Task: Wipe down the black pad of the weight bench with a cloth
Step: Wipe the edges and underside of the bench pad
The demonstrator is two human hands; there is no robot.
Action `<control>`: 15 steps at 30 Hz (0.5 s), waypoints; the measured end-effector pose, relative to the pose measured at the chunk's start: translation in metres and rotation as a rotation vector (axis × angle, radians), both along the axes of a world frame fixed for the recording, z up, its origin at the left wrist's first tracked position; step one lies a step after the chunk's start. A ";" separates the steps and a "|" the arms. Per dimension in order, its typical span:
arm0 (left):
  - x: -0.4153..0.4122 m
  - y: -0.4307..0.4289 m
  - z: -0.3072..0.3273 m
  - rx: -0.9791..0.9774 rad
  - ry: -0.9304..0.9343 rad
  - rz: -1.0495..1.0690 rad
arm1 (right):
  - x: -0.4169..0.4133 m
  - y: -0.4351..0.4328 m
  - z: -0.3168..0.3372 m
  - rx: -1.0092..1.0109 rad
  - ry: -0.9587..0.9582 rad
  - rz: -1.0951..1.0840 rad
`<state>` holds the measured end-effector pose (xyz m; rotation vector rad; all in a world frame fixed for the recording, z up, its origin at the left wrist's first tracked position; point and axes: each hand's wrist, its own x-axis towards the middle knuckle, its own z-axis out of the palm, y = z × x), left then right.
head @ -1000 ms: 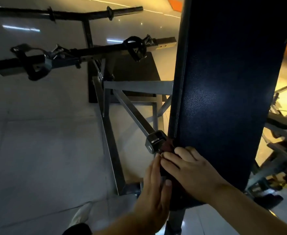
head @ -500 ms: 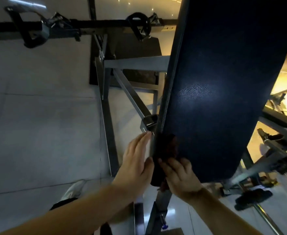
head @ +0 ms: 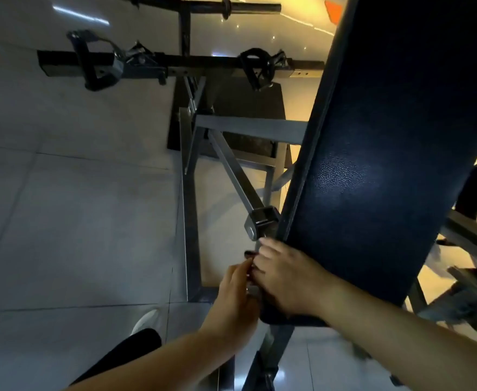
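Under right hand (head: 285, 277) — cloth (head: 250, 253); pad (head: 372, 165) edge

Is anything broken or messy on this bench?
Nothing stands out. The black pad looks smooth and whole, with no rips or spills showing. The right hand curls over its near edge, and the left hand is right beside it.

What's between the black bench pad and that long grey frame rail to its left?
In the head view: a grey diagonal brace ending in a metal bracket, with pale floor tiles behind.
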<state>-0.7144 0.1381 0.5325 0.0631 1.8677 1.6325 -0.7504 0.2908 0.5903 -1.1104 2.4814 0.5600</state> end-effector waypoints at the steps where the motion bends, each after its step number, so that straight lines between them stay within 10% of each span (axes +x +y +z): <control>1: -0.003 0.001 0.003 0.018 0.002 -0.020 | -0.013 0.004 0.011 -0.017 0.045 -0.012; 6: -0.028 0.009 0.012 0.082 -0.031 -0.019 | -0.082 0.017 0.057 -0.019 0.377 -0.237; 11: -0.052 0.016 0.026 0.178 0.048 0.011 | -0.035 -0.002 0.034 0.029 0.025 -0.188; 15: -0.071 0.020 0.033 0.195 0.088 -0.071 | -0.081 0.016 0.070 -0.016 0.166 -0.175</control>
